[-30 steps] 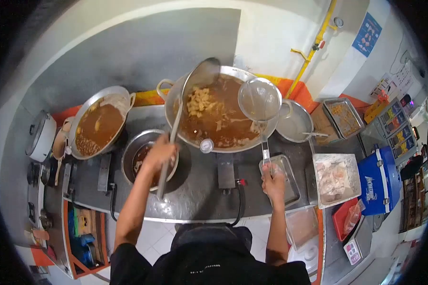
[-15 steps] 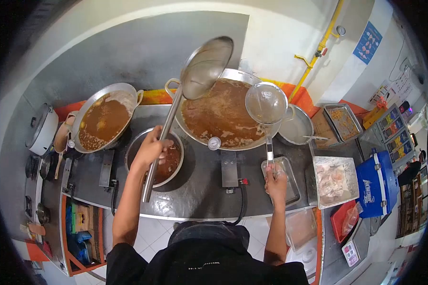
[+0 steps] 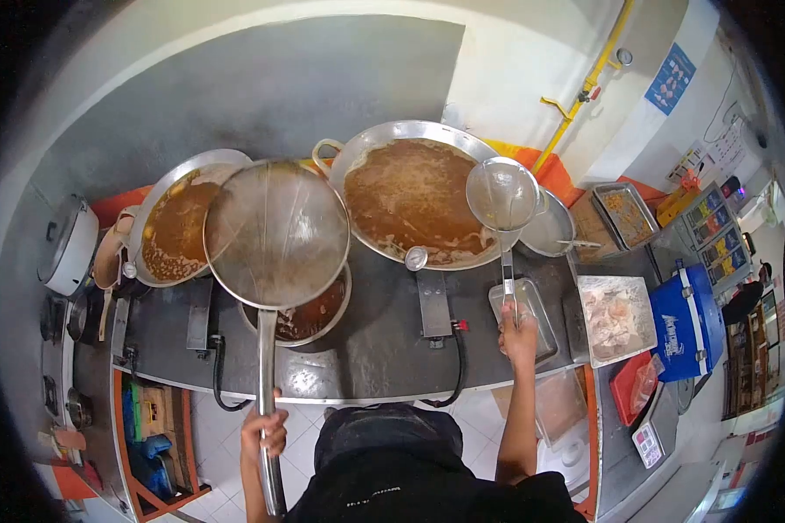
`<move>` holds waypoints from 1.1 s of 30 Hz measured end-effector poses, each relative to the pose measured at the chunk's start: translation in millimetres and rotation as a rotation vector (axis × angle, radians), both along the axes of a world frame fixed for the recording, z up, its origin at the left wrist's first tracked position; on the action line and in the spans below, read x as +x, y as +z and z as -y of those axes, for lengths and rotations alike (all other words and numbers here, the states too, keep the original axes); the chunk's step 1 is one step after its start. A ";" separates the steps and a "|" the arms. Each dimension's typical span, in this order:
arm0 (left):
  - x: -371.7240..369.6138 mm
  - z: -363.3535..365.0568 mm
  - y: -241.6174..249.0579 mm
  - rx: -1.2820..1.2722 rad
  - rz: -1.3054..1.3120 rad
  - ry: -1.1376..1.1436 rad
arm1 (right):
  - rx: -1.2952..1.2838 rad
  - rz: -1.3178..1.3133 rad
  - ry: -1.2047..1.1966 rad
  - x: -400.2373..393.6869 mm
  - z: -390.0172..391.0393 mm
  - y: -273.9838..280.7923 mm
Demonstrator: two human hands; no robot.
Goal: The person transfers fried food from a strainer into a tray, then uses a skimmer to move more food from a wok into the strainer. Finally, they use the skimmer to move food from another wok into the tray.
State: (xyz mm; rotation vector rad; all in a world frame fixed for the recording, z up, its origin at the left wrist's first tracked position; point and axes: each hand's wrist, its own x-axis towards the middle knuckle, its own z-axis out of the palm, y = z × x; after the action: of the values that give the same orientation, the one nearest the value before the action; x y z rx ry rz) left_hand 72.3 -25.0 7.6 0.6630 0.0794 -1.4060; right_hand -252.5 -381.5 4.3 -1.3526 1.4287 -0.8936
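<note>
My left hand [image 3: 264,429] is wrapped round the long metal handle of a large mesh strainer [image 3: 277,231]. Its wide round mesh hangs over a pot [image 3: 347,288] of brown liquid and hides much of it. In my right hand [image 3: 516,331] is the handle of a smaller mesh strainer [image 3: 502,193], whose round head overlaps the right rim of a large wok [image 3: 427,129] of brown, foamy oil. A dial thermometer [image 3: 416,257] sits at that wok's front rim. Below my right hand lies a shallow metal tray [image 3: 545,336] on the counter.
A second wok [image 3: 161,193] of brown oil stands at the left, near a white lidded pot [image 3: 70,248]. On the right are a pan [image 3: 549,231] of pale liquid, a tray of floured pieces [image 3: 617,318], a blue cooler [image 3: 687,327] and a red tray [image 3: 628,383].
The large strainer has come back from above the big wok, moving left and toward me, and now hangs over the pot. My right hand keeps its hold on the small strainer.
</note>
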 end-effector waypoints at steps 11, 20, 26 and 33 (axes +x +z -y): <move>-19.8 -56.4 -63.6 -0.025 -0.249 -0.037 | -0.675 -0.544 0.132 10.0 55.0 16.5; 1.6 -40.0 -129.7 -0.149 -0.426 -0.019 | -0.697 -1.242 0.174 33.2 193.8 46.0; 15.7 -23.8 -158.3 -0.189 -0.511 0.063 | 0.160 -0.995 0.612 49.8 224.9 12.4; 3.7 -5.2 -157.9 -0.070 -0.220 0.068 | 0.093 -0.667 0.773 129.7 199.7 -1.4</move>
State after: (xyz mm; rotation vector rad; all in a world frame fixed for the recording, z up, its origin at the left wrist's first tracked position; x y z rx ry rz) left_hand 76.0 -19.7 -150.4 0.4424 0.2231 -1.4056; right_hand -122.8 -581.2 2.9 -2.0197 1.1992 0.1493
